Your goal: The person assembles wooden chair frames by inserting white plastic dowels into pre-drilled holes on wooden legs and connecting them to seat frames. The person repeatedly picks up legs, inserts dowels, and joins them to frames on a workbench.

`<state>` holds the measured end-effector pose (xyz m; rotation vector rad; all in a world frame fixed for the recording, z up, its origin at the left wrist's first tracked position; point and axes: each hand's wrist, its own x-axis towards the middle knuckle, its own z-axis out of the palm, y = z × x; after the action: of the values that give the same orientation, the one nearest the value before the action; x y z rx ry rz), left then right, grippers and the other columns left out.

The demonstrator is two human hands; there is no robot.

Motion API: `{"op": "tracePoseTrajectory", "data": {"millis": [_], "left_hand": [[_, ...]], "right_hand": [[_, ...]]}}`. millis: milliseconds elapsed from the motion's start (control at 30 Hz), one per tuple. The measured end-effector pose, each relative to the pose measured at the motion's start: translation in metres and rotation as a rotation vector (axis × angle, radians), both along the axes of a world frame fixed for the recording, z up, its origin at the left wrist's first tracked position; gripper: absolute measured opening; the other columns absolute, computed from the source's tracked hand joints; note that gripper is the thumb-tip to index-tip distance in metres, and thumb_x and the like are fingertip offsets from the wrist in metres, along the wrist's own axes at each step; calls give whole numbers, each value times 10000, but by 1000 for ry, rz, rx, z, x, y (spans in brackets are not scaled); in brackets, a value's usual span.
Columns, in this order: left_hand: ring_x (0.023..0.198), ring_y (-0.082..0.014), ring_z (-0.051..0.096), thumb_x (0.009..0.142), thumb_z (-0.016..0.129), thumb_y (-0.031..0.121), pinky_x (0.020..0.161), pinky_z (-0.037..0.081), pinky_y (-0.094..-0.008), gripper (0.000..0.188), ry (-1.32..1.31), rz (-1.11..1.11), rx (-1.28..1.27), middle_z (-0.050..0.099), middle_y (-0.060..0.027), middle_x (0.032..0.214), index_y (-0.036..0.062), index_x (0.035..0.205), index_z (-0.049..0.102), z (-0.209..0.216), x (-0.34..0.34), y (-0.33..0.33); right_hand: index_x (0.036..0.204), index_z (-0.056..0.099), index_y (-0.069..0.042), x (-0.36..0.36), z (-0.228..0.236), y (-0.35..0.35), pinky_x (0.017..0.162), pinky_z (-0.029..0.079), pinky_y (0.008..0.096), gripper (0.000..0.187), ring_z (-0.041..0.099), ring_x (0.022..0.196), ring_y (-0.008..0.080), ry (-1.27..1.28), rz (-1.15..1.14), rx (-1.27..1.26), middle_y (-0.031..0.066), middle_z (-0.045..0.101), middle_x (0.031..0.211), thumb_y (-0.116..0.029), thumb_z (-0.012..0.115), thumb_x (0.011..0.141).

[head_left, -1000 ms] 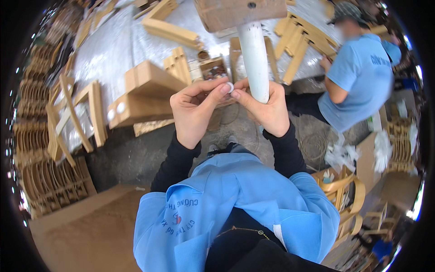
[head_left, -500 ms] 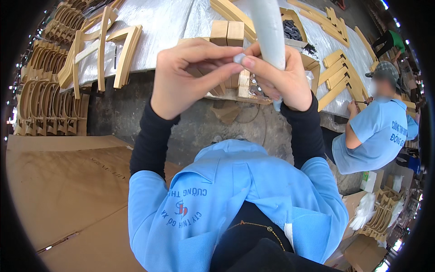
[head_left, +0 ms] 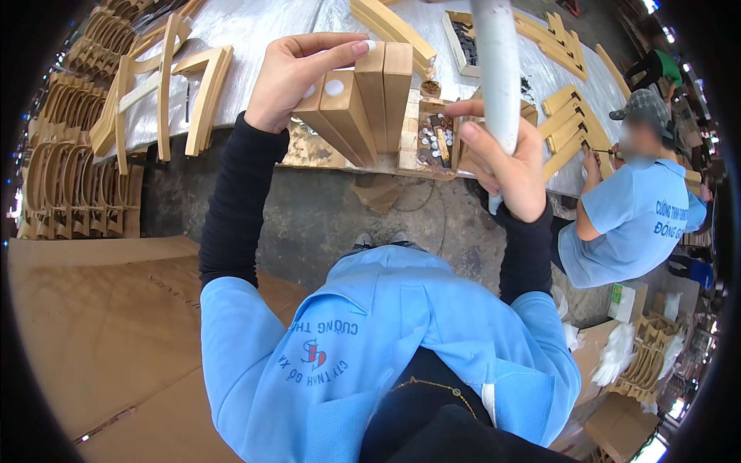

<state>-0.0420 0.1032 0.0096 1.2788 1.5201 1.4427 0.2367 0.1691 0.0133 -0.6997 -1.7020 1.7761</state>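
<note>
My left hand (head_left: 309, 73) pinches a small white disc (head_left: 370, 45) between thumb and forefinger, at the top end of an upright wooden block (head_left: 370, 92). Another wooden block (head_left: 397, 85) stands against it on the right. Below my left hand are two lower blocks, one with a white round pad (head_left: 333, 88) on its end and one with a pad (head_left: 309, 91) partly behind my fingers. My right hand (head_left: 509, 162) is wrapped around a thick pale grey rod (head_left: 495, 77), its forefinger stretched out leftward. The rod's upper end runs out of view.
A wooden tray (head_left: 423, 163) of small discs lies at the table's near edge. Farther back is a box of black parts (head_left: 454, 46). Curved wooden frames (head_left: 164, 92) lie on the left, angled pieces (head_left: 575, 123) on the right. A co-worker (head_left: 633, 201) stands at right; cardboard (head_left: 116, 332) lies at left.
My hands have parted. The left moved to the wooden block's top with the white disc; the right moved slightly right and down, letting go of the disc and keeping the rod.
</note>
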Motion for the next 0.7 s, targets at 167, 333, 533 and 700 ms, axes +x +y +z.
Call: {"op": "tracePoseTrajectory", "data": {"millis": [167, 333, 533, 700], "left_hand": [[898, -173, 722, 839, 805, 251, 795, 576, -273, 334, -50, 11, 50, 745, -125, 977, 14, 1068, 753, 2, 5, 1], [929, -183, 722, 841, 805, 248, 808, 578, -281, 344, -60, 3, 57, 744, -133, 988, 10, 1082, 745, 0, 3, 1], [924, -183, 723, 845, 803, 254, 803, 581, -286, 347, -83, 0, 36, 744, -133, 985, 0, 1075, 744, -2, 3, 1], [918, -182, 722, 847, 802, 257, 800, 580, -287, 343, -77, 12, 50, 744, -131, 978, 0, 1067, 746, -1, 4, -2]], "right_hand": [[1193, 625, 37, 19, -5, 3, 398, 243, 189, 343, 336, 423, -6, -85, -66, 85, -86, 439, 566, -209, 665, 957], [1286, 556, 30, 30, -5, 7, 390, 226, 190, 401, 307, 412, 0, -167, -42, 123, -85, 402, 570, -219, 628, 980], [1323, 515, -7, 51, 0, 26, 412, 221, 176, 477, 319, 478, -1, -252, -51, 298, -85, 388, 635, -374, 561, 1022], [1242, 562, 7, 63, 67, 44, 458, 320, 194, 464, 399, 536, 11, -505, 10, 451, -58, 456, 673, -394, 588, 1009]]}}
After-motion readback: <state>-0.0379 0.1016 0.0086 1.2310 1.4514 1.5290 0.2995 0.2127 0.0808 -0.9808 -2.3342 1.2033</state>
